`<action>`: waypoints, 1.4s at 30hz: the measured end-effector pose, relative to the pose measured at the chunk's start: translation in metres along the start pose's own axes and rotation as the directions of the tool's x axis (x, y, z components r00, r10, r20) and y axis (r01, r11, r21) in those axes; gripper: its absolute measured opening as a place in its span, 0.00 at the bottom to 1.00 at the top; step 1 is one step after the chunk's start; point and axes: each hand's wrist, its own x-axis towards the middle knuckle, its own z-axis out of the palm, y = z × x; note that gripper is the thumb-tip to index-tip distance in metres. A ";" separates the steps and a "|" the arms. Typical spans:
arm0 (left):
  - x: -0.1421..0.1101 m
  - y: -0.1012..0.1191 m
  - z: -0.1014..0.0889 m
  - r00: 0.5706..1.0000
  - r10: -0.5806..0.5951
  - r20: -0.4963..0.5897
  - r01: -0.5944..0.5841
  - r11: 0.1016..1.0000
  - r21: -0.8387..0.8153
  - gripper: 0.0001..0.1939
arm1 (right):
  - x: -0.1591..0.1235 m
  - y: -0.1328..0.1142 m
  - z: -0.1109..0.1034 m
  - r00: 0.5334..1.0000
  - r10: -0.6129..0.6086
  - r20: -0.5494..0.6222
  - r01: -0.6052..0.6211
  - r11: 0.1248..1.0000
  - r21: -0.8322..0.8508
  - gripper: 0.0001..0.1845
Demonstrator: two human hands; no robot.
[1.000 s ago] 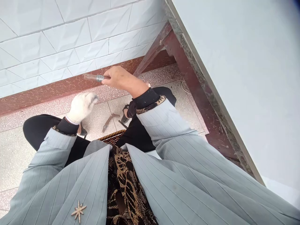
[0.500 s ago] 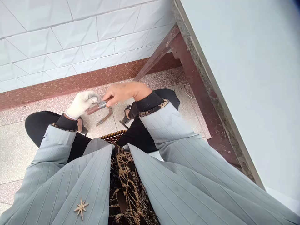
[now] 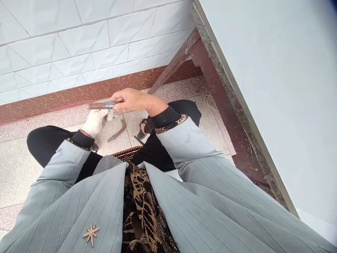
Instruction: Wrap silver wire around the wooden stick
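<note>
My bare right hand point(image 3: 133, 99) is closed around one end of a brown wooden stick point(image 3: 95, 105). A coil of silvery wire point(image 3: 108, 105) is wound around the stick right beside my fingers. The stick lies nearly level, its other end pointing left. Just under it is my left hand point(image 3: 95, 121) in a white knit glove, its fingers curled close to the wire. Whatever those gloved fingers grip is too small or hidden to make out. On the floor below lies a curved brown stick point(image 3: 119, 130) with wire around its lower end.
Beneath my lap shows the rim of a woven basket point(image 3: 127, 153). To the right, a white tabletop point(image 3: 268, 88) stands on a reddish-brown frame point(image 3: 223, 105) with a slanting brace. A white tiled wall point(image 3: 92, 42) rises ahead, and a thin pale cord point(image 3: 209, 103) lies on the floor.
The stick has swung from tilted to nearly level, its free end rising. My left hand has moved right and down, from beside the wire to beneath the stick.
</note>
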 end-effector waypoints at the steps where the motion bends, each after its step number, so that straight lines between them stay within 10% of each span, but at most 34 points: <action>1: 0.000 0.001 0.001 1.000 0.005 0.008 -0.005 1.000 -0.018 0.22 | 0.001 0.001 0.001 1.000 0.011 -0.013 -0.011 1.000 0.029 0.12; 10: -0.004 0.007 0.000 0.997 -0.060 0.046 0.048 0.971 0.234 0.21 | 0.001 0.002 -0.014 0.962 0.145 -0.233 -0.131 0.988 0.078 0.07; 15: -0.012 0.020 0.002 0.989 -0.050 0.138 -0.063 0.703 0.708 0.14 | 0.006 0.018 -0.017 0.896 0.273 -0.351 -0.369 0.897 -0.245 0.10; 21: -0.012 0.035 -0.001 0.990 0.073 0.122 -0.143 0.549 0.824 0.15 | 0.009 0.020 -0.003 0.937 0.316 -0.149 -0.343 0.751 -0.565 0.11; 25: -0.010 0.038 -0.006 0.995 0.071 0.076 -0.102 0.507 0.856 0.15 | 0.007 0.014 0.006 0.946 0.295 0.136 -0.167 0.800 -0.577 0.07; 32: -0.003 0.043 -0.014 1.000 0.007 -0.009 0.003 0.627 0.779 0.14 | 0.003 0.013 -0.006 0.886 0.061 0.459 0.003 0.990 -0.138 0.13; 42: 0.003 0.004 -0.013 0.988 -0.146 0.054 0.100 0.863 0.495 0.12 | -0.004 0.016 -0.019 0.996 0.084 0.040 -0.081 0.994 -0.072 0.10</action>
